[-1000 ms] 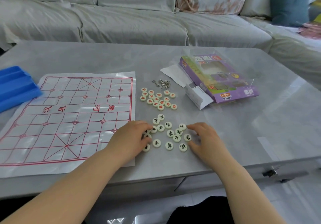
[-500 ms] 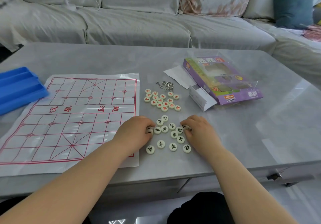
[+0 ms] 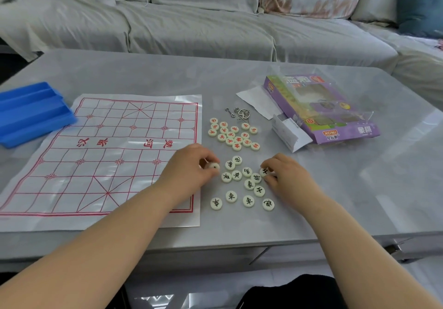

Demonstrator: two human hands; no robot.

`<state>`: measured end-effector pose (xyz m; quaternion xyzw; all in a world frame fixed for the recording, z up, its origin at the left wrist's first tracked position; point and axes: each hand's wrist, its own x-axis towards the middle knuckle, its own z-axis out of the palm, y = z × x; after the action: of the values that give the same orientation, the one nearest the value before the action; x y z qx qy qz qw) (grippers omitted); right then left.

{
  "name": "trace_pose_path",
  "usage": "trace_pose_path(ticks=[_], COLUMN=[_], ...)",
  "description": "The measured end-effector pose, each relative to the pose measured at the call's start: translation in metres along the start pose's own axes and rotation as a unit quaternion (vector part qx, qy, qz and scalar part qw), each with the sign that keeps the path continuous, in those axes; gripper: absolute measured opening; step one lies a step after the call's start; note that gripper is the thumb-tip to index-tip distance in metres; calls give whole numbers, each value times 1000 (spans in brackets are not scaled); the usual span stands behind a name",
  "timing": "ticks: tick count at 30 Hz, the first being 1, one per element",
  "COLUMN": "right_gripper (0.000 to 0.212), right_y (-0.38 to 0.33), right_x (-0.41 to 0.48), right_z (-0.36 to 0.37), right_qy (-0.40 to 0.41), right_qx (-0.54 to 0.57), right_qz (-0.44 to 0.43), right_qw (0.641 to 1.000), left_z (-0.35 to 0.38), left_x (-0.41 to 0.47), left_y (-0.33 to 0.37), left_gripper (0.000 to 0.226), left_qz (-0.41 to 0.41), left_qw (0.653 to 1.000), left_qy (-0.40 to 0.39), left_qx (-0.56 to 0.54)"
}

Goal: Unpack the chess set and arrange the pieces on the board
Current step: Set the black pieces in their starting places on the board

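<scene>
White board (image 3: 107,164), river lettering upside down, left hand (image 3: 189,167) pinching piece (image 3: 213,166)

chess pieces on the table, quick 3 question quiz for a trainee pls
1. True or false: some pieces already stand on the board.
2. The red-lettered pieces lie: A) on the board; B) between the metal rings and the black-lettered pieces; C) stacked in one tower.
3. Fill in: the left hand pinches one white ____.
Key: 1 false; 2 B; 3 piece.
</scene>
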<state>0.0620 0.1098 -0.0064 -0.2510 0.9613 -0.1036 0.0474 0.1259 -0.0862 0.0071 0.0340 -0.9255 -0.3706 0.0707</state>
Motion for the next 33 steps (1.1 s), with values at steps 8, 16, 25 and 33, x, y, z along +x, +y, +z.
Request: trace_pose_path(ticks=[8, 16, 25, 33], right_gripper=[28, 31, 37, 42], right_y=[-5, -131, -156, -141], right_x=[-5, 12, 31, 23], right_z=[-9, 15, 42, 34], right_qy=[60, 42, -12, 12], right_qx=[36, 109, 87, 135], right_qz=[20, -151, -163, -186], right_qw=[997, 982, 983, 973], left_z=[-59, -52, -45, -52], left_x=[-40, -54, -46, -42], left_y=[-44, -77, -88, -94], left_gripper=[18, 21, 28, 35], left_qz=[-79, -89, -71, -94], left_qw=[995, 994, 991, 989], left_qy=[53, 58, 106, 109], left_qx=[-14, 24, 45, 26])
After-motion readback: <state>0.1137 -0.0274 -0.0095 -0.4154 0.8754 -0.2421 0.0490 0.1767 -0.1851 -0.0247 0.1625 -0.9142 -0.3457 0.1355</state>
